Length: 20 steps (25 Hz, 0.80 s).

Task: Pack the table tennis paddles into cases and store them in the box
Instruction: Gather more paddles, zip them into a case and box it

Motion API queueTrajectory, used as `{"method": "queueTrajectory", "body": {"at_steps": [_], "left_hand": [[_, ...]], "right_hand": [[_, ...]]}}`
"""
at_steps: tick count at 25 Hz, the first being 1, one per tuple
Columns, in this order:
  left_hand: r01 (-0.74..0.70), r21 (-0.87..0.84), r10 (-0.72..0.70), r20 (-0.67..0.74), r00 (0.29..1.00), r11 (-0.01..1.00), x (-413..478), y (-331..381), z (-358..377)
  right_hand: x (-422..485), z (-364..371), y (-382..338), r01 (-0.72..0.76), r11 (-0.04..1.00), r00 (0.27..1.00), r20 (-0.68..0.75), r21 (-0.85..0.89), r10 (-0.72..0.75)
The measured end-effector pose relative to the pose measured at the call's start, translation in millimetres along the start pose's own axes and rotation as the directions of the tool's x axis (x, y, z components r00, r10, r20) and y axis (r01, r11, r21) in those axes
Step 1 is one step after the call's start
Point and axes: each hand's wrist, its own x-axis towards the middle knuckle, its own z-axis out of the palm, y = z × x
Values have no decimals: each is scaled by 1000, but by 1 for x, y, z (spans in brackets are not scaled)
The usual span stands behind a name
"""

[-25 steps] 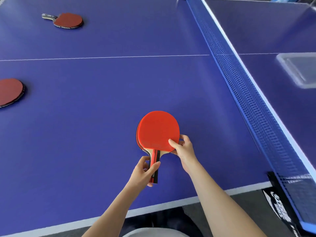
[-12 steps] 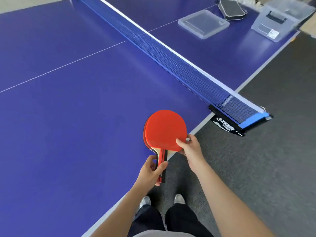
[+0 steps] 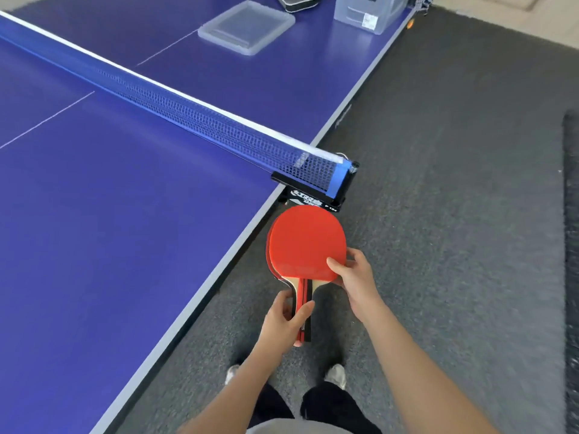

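Left hand (image 3: 286,321) had its fingers curled round the handles of two stacked paddles (image 3: 307,242) — right hand (image 3: 357,277) pinched the red blade's edge — just off the bench (image 3: 125,230).

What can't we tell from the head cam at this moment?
Head view only.
The paddles: top one covers whatever lies under it; count unclear.
The handles: mostly wrapped by the left hand.
The black case: cut by the top edge; open or zipped unknown.
The clear box: top edge cuts it; contents hidden.
An orange speck by the table's far edge: too small to identify.
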Motion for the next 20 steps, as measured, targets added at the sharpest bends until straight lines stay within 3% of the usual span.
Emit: {"method": "queueTrajectory", "body": {"at_steps": [5, 10, 20], "left_hand": [[-25, 2, 24, 111, 994, 1000, 14, 36, 110], [-94, 122, 67, 208, 976, 988, 37, 76, 195], [-68, 63, 47, 297, 954, 996, 159, 160, 257]], "right_hand": [[10, -119, -19, 41, 996, 993, -117, 73, -32], [24, -222, -34, 58, 983, 972, -232, 177, -15], [148, -276, -105, 72, 974, 955, -296, 215, -5]]}}
